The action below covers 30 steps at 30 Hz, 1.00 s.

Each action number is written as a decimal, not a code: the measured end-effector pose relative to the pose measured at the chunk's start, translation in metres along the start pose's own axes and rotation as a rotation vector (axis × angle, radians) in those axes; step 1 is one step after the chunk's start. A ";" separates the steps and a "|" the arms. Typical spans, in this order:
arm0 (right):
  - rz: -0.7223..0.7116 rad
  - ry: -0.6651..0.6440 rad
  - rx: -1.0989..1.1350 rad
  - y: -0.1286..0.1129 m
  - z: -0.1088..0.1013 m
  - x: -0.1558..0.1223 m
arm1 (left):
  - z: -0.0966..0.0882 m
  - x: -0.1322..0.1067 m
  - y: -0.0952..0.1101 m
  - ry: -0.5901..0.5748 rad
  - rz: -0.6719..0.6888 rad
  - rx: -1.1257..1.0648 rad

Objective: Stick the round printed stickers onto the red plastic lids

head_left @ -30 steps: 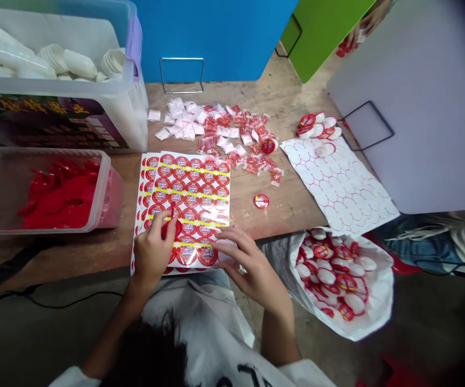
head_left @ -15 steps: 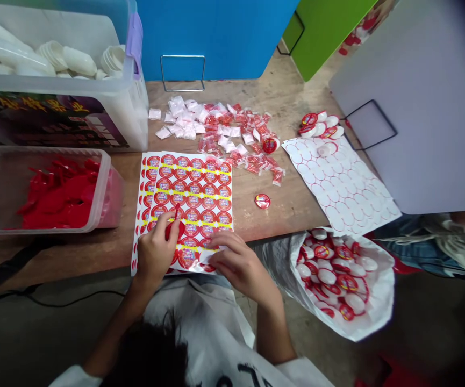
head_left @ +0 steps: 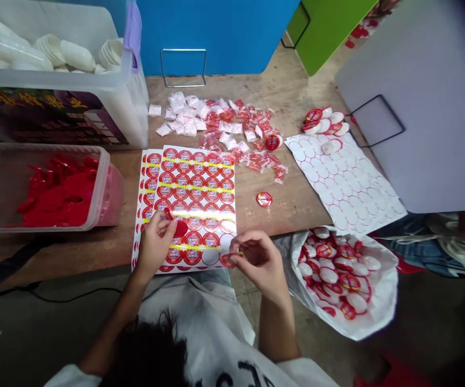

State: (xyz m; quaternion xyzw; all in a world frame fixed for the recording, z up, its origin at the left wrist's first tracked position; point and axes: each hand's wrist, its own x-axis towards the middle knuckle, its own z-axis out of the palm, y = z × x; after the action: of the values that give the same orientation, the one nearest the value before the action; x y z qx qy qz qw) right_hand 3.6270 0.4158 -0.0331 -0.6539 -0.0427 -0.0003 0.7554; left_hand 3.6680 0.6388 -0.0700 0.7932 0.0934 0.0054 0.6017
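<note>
Round red paper sticker, thin, light and floppy, is pinched by its edge in the right hand by the front edge of the wooden counter; the left hand grips a red plastic lid on a sticker sheet

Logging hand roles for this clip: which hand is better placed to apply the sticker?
Probably the right hand: it pinches the peeled round sticker, while the left hand holds the red plastic piece over the sticker sheet.
</note>
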 end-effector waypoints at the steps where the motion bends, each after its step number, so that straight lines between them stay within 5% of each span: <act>1: 0.007 -0.002 0.021 0.002 0.007 0.001 | -0.001 0.002 0.000 -0.012 -0.052 -0.081; 7: -0.051 -0.041 0.048 0.015 0.042 0.010 | -0.004 0.002 0.009 -0.080 -0.210 -0.344; 12: 0.090 0.084 0.043 0.024 0.060 0.013 | -0.002 -0.007 0.027 -0.235 -0.343 -0.469; 21: 0.099 0.089 -0.144 0.027 0.053 0.019 | 0.013 -0.020 0.037 -0.278 -0.392 -0.535; 30: -0.175 -0.028 -0.481 0.026 0.052 0.016 | 0.019 -0.026 0.029 -0.259 -0.399 -0.458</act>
State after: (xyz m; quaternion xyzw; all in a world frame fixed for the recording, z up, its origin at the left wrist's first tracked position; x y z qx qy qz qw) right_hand 3.6410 0.4715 -0.0507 -0.8085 -0.1083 -0.0664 0.5747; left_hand 3.6488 0.6093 -0.0446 0.5976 0.1659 -0.1927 0.7604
